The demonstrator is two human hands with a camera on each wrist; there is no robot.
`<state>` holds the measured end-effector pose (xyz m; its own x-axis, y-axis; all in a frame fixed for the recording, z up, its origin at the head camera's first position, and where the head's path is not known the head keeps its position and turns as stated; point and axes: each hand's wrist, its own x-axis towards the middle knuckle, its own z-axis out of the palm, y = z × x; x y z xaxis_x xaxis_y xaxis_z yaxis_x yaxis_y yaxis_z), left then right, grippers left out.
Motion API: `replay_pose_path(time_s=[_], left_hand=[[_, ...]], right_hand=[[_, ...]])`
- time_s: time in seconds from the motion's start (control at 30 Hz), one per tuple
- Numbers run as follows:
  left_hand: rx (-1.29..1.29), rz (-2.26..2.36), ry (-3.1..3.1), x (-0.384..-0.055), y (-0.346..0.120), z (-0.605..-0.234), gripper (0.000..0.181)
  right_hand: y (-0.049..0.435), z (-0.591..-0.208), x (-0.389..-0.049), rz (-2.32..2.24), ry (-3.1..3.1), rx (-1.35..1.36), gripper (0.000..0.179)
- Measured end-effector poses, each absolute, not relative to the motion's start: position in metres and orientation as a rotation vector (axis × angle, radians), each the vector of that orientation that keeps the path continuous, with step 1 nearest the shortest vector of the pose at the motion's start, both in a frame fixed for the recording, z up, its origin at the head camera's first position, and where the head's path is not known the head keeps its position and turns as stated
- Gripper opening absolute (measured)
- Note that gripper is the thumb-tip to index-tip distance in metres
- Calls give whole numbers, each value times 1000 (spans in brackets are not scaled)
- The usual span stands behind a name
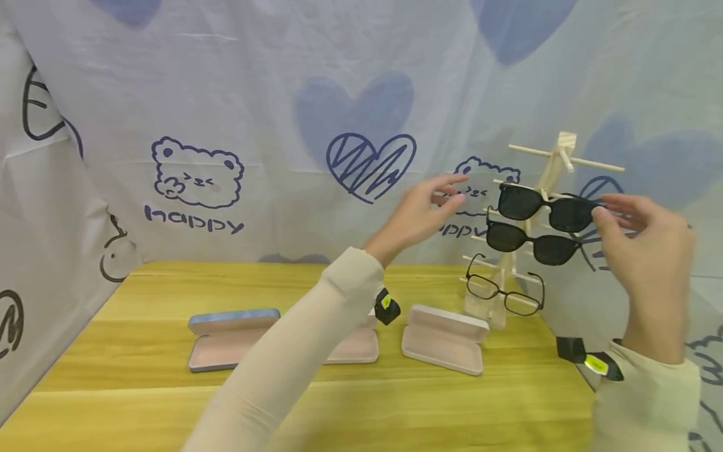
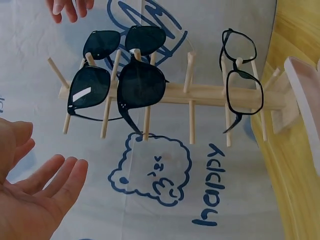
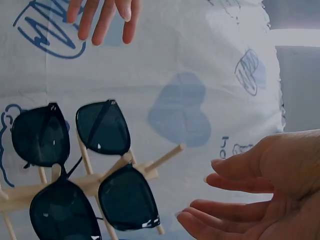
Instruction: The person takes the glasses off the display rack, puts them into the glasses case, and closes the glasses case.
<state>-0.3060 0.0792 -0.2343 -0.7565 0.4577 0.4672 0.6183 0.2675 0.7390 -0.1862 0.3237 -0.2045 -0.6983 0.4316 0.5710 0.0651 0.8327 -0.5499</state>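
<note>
A wooden eyewear stand point(image 1: 552, 169) with crosswise pegs rises at the right, bearing an upper pair of black sunglasses point(image 1: 519, 202), a lower pair point(image 1: 505, 237) and black-framed clear glasses point(image 1: 501, 292) near its foot. My left hand point(image 1: 420, 210) hovers left of the sunglasses, its fingers relaxed and holding nothing. On the other side, my right hand point(image 1: 655, 251) overlaps the end of the upper sunglasses in the head view. The right wrist view shows a gap between the sunglasses point(image 3: 129, 197) and that right hand point(image 3: 255, 192), its fingers loosely bent around nothing.
On the wooden table point(image 1: 339, 414) lie opened glasses cases: one with a blue lid point(image 1: 234, 319), a middle one point(image 1: 361, 348) partly behind my left sleeve, and a white one point(image 1: 446, 342) before the stand. A printed curtain point(image 1: 271, 94) hangs behind.
</note>
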Motion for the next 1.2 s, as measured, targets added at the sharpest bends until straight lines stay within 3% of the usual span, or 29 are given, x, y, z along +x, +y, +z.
replay_pose_path(time_s=[0.3, 0.67, 1.2], left_hand=[[-1057, -1504, -2384, -318, 117, -219, 37], [-1048, -1496, -2523, -328, 137, -215, 39], [-1024, -1666, -2372, -312, 140, -201, 30]], right_hand=[[347, -203, -208, 667, -2440, -480, 55], [362, -207, -221, 741, -2581, -331, 61], [347, -197, -205, 707, -2448, -475, 56]])
